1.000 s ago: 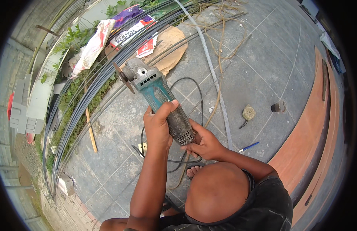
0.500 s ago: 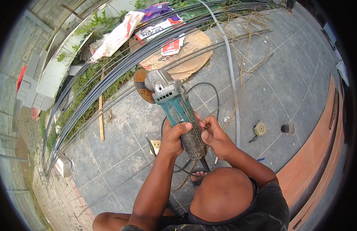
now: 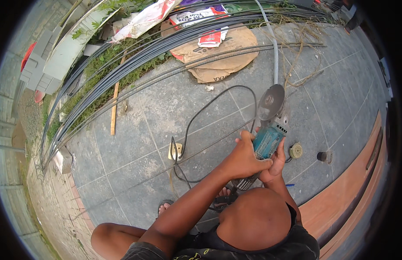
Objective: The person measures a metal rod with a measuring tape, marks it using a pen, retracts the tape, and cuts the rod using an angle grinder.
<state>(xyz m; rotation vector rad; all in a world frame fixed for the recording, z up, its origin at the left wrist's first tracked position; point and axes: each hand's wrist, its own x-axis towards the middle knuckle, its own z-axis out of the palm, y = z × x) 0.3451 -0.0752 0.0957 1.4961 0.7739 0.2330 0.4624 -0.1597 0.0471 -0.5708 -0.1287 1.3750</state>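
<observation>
My left hand (image 3: 248, 154) is closed round the teal and black angle grinder (image 3: 267, 141), its thumb across the body. My right hand (image 3: 274, 167) grips the same grinder from the right side, its fingers partly hidden behind it. The tool is tilted, with its grey disc (image 3: 270, 102) at the upper end, facing up. The grinder's lower end lies just above my bent knee (image 3: 253, 219). A black cord (image 3: 214, 93) loops over the tiles beside a cream socket block (image 3: 176, 151) to the left of my hands.
Bundled steel bars (image 3: 140, 56) run along a weedy strip, with torn sacks (image 3: 209, 41) and brown paper (image 3: 227, 67). A yellowish disc-shaped object (image 3: 296, 151), a dark cup (image 3: 325, 157), a pale hose (image 3: 275, 60) and orange boards (image 3: 324, 208) lie rightward. A person's legs (image 3: 352, 24) show top right.
Both hands have swung the grinder to the right and turned it, so its disc now faces up. My left forearm slants further rightward, and my right hand now sits farther behind the tool.
</observation>
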